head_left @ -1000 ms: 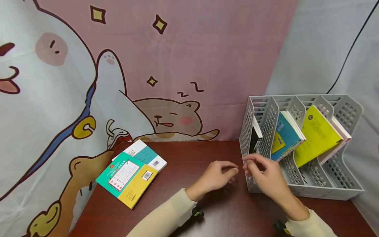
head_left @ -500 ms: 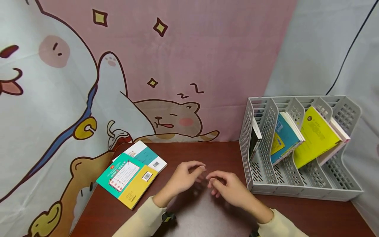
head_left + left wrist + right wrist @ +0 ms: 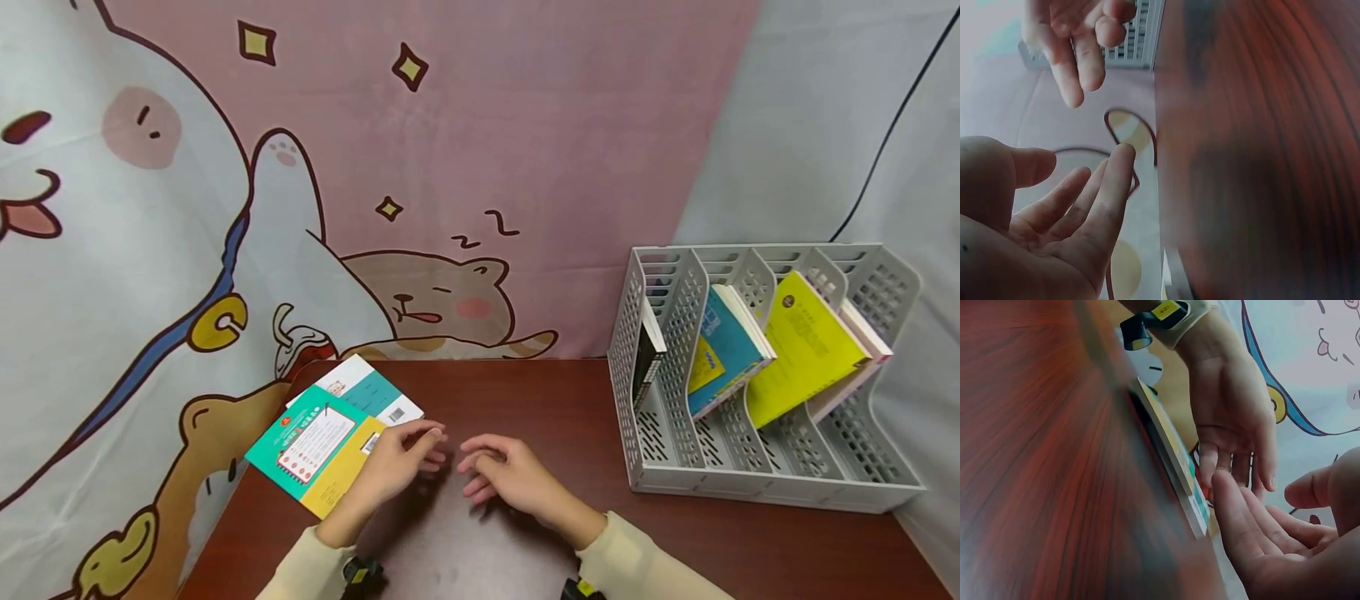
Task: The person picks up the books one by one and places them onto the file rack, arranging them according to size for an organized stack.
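Note:
My left hand (image 3: pixel 396 463) hovers over the near right part of a green and yellow book (image 3: pixel 313 446), fingers loosely bent with nothing in them. That book lies on top of a white and teal book (image 3: pixel 375 392), covering part of it. To the right, over the bare wood, my right hand (image 3: pixel 510 477) hangs with relaxed fingers and holds nothing. A small gap separates the two hands. Both palms face each other in the left wrist view, where the left hand (image 3: pixel 1066 225) is nearer. The right wrist view shows the stacked books (image 3: pixel 1169 447) edge-on beyond the right hand (image 3: pixel 1285 544).
A grey perforated file rack (image 3: pixel 765 483) stands at the right of the brown table (image 3: pixel 525 392). Its compartments hold a black book (image 3: pixel 647 354), a blue book (image 3: pixel 727 346), a yellow book (image 3: pixel 802 346) and a pinkish book (image 3: pixel 855 358). A cartoon cloth (image 3: pixel 570 167) hangs behind.
Both hands have moved left, from beside the rack to the books on the left. The left hand now overlaps the green and yellow book in the head view. Books and rack stay put.

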A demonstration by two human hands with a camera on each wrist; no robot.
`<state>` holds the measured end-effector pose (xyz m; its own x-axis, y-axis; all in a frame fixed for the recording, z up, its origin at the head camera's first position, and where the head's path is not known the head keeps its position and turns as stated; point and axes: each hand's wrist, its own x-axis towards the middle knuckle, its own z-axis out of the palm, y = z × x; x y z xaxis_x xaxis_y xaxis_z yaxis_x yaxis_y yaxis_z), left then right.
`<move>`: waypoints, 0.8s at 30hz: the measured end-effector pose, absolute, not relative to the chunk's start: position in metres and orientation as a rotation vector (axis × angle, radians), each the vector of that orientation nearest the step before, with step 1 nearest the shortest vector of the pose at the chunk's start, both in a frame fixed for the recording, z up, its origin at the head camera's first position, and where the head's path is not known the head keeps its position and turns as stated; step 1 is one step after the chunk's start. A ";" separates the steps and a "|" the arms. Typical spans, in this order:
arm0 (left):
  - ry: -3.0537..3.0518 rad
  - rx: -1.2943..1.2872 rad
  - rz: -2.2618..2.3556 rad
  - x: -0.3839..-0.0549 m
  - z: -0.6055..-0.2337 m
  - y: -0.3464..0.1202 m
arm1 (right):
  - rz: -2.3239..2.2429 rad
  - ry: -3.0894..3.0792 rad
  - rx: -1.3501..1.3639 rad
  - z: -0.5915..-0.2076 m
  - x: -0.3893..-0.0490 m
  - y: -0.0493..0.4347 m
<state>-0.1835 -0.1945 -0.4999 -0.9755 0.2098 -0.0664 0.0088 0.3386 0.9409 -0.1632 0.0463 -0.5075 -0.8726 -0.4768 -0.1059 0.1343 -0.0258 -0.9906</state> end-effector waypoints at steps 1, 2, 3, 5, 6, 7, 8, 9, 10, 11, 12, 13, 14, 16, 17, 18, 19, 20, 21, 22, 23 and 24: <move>2.438 0.170 1.697 -0.184 -0.500 -0.199 | -1.962 1.814 -0.351 -0.508 -0.164 0.041; 2.456 0.141 1.702 -0.185 -0.499 -0.204 | -1.969 1.794 -0.339 -0.508 -0.165 0.036; 2.478 0.107 1.701 -0.186 -0.500 -0.209 | -1.974 1.773 -0.327 -0.509 -0.167 0.031; 2.513 0.044 1.723 -0.188 -0.500 -0.220 | -1.986 1.730 -0.290 -0.511 -0.169 0.021; 2.538 0.022 1.729 -0.190 -0.501 -0.227 | -1.991 1.712 -0.270 -0.513 -0.170 0.016; 2.592 -0.005 1.711 -0.190 -0.502 -0.233 | -1.999 1.694 -0.251 -0.515 -0.171 0.010; 2.652 -0.028 1.679 -0.191 -0.503 -0.240 | -2.006 1.676 -0.229 -0.516 -0.172 0.005; 2.726 -0.053 1.616 -0.191 -0.504 -0.247 | -2.017 1.658 -0.212 -0.518 -0.173 -0.001; 2.788 -0.079 1.561 -0.191 -0.504 -0.254 | -2.026 1.643 -0.192 -0.519 -0.173 -0.007; 2.847 -0.106 1.496 -0.190 -0.505 -0.262 | -2.033 1.631 -0.177 -0.521 -0.174 -0.014; 2.905 -0.143 1.416 -0.189 -0.505 -0.268 | -2.039 1.624 -0.162 -0.523 -0.174 -0.020; 2.948 -0.184 1.348 -0.189 -0.504 -0.275 | -2.040 1.618 -0.147 -0.524 -0.175 -0.025; 2.964 -0.215 1.308 -0.188 -0.504 -0.281 | -2.041 1.615 -0.131 -0.525 -0.175 -0.031; 2.976 -0.265 1.258 -0.187 -0.504 -0.293 | -2.036 1.615 -0.106 -0.526 -0.175 -0.041; 2.983 -0.291 1.231 -0.187 -0.505 -0.298 | -2.032 1.616 -0.096 -0.525 -0.175 -0.045; 2.983 -0.316 1.213 -0.187 -0.505 -0.304 | -2.033 1.613 -0.084 -0.524 -0.175 -0.049; 2.987 -0.337 1.191 -0.187 -0.506 -0.310 | -2.034 1.608 -0.074 -0.524 -0.176 -0.053; 2.990 -0.361 1.168 -0.186 -0.507 -0.317 | -2.036 1.602 -0.063 -0.523 -0.176 -0.057; 2.995 -0.384 1.138 -0.186 -0.507 -0.323 | -2.034 1.596 -0.054 -0.522 -0.176 -0.060; 2.996 -0.416 1.112 -0.186 -0.508 -0.330 | -2.030 1.590 -0.046 -0.521 -0.176 -0.064; 2.996 -0.445 1.093 -0.187 -0.509 -0.336 | -2.025 1.582 -0.042 -0.521 -0.176 -0.067; 2.997 -0.471 1.077 -0.187 -0.509 -0.342 | -2.019 1.570 -0.035 -0.521 -0.175 -0.070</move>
<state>-0.1871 -0.3420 -0.5091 -0.9542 -0.2979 -0.0257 -0.2462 0.7339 0.6331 -0.1755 -0.0702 -0.5207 -0.8340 -0.4506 -0.3185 0.4196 -0.1431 -0.8964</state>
